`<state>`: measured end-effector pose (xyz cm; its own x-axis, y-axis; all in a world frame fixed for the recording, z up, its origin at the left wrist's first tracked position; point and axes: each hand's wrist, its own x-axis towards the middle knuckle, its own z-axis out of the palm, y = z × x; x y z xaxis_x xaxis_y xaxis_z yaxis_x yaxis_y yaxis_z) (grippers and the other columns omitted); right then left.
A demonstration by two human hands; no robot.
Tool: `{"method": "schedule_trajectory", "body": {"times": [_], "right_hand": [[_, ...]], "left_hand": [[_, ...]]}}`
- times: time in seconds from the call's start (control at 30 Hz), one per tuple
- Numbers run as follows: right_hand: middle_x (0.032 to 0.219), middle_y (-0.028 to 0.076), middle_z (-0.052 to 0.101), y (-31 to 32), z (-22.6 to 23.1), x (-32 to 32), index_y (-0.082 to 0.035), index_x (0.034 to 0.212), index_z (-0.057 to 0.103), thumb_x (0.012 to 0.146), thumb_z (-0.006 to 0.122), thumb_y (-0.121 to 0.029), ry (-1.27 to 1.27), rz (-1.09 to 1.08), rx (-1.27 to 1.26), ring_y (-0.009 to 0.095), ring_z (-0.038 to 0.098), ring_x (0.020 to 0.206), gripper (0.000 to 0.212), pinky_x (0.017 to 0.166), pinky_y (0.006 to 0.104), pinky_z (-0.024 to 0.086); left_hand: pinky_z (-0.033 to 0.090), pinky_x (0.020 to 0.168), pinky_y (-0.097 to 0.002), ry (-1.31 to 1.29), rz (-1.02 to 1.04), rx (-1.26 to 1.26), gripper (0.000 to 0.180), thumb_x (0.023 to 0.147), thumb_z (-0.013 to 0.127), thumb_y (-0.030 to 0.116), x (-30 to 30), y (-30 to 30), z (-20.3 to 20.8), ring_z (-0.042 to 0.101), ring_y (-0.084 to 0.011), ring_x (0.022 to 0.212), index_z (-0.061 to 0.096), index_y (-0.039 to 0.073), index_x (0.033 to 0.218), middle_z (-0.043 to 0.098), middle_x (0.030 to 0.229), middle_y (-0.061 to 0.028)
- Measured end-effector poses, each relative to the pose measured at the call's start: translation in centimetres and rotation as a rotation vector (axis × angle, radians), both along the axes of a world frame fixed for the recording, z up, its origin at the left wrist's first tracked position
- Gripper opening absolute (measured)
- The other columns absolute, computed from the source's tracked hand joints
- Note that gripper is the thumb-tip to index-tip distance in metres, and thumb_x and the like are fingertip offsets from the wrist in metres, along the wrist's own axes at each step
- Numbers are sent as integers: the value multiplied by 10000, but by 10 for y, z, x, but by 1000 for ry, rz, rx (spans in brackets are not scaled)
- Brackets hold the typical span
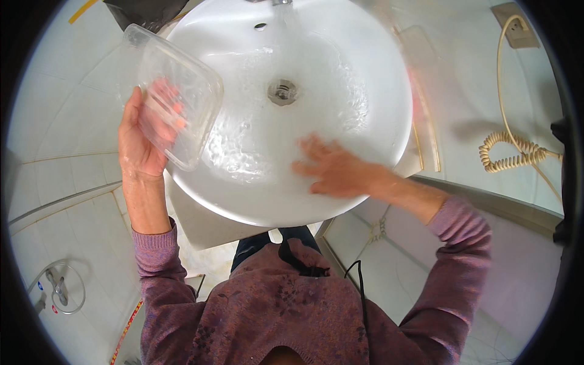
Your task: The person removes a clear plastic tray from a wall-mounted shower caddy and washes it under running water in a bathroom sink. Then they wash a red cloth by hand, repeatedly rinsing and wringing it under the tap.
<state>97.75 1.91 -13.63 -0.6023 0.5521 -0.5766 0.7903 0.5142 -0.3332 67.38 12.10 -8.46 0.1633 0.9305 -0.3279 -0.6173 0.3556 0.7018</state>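
My left hand (141, 137) grips a clear plastic food container (176, 91) and holds it tilted over the left rim of a round white sink (371, 67). Its fingers show through the container's wall. My right hand (331, 170) is blurred and hovers low inside the basin near its front edge, fingers spread, holding nothing. Water runs over the bowl around the metal drain (282, 91).
A faucet (281, 2) pokes in at the top edge above the overflow hole. A coiled beige cord (510, 152) hangs from a wall socket (514, 31) on the right. White tiles surround the sink. A metal floor fitting (59, 287) lies at lower left.
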Motion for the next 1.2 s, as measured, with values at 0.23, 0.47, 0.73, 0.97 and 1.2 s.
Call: {"method": "schedule_trajectory", "body": {"times": [0.23, 0.47, 0.73, 0.97, 1.2], "right_hand": [[1391, 163, 318, -6, 15, 27, -95, 1111, 598, 873, 436, -287, 65, 2, -102, 327, 266, 1298, 346, 973, 518, 321], [1264, 181, 439, 76, -24, 112, -22, 1262, 435, 820, 515, -189, -527, 147, 734, 284, 420, 1159, 480, 1005, 429, 288], [1303, 192, 405, 158, -87, 9, -109, 1352, 345, 838, 511, -331, -53, -662, 718, 342, 354, 1224, 584, 991, 484, 289], [1308, 279, 370, 148, -80, -139, -185, 1383, 297, 809, 577, -395, 243, -653, 786, 451, 343, 1215, 672, 952, 575, 289], [1342, 259, 317, 93, -59, -184, 94, 1316, 236, 754, 508, -59, 591, -379, 524, 403, 300, 1267, 642, 996, 535, 281]], "left_hand": [[507, 652, -308, 110, 11, 36, 406, 931, 407, 321, -11, 4, 5, 577, -205, 792, 496, -25, 1124, 580, 987, -125], [509, 624, -319, 189, 149, 8, 426, 926, 401, 344, -25, 0, 1, 590, -223, 804, 490, -17, 1134, 582, 973, -135], [515, 598, -328, 281, 161, 71, 451, 916, 400, 357, -32, -1, 3, 597, -240, 804, 477, -13, 1163, 582, 973, -151], [515, 620, -331, 243, 185, 105, 452, 921, 400, 347, -55, 1, 3, 592, -242, 808, 457, -8, 1194, 581, 985, -145], [509, 647, -332, 194, 174, 122, 454, 919, 427, 353, -58, 1, 3, 589, -236, 810, 458, -4, 1197, 580, 997, -142]]}}
